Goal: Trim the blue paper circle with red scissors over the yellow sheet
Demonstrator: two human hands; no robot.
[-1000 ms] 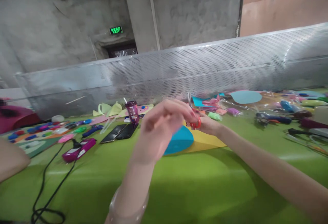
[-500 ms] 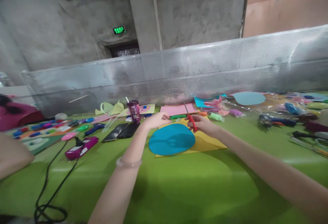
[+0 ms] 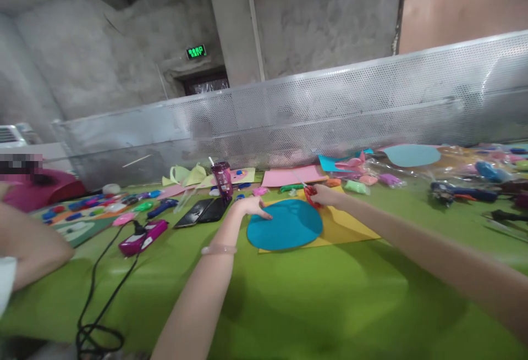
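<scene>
My left hand (image 3: pixel 249 206) rests with fingers stretched out on the near left edge of a blue rounded paper cutout (image 3: pixel 284 224). The cutout lies on a yellow sheet (image 3: pixel 346 227) on the green table (image 3: pixel 313 305). My right hand (image 3: pixel 324 195) is closed round red-handled scissors (image 3: pixel 308 191) just beyond the cutout's far edge, blades pointing away towards a pink sheet (image 3: pixel 291 175).
Two dark phones (image 3: pixel 202 211) and a purple cup (image 3: pixel 221 178) lie left of the cutout. A magenta device (image 3: pixel 142 236) with a black cable (image 3: pixel 97 316) sits farther left. Another person's arm (image 3: pixel 28 247) is at the left edge. Craft supplies (image 3: pixel 457 189) crowd the right; a perforated metal panel (image 3: pixel 330 107) backs the table.
My hands dropped from in front of me down to the table. The left hand opened onto the blue cutout; the right hand lowered the scissors beyond it.
</scene>
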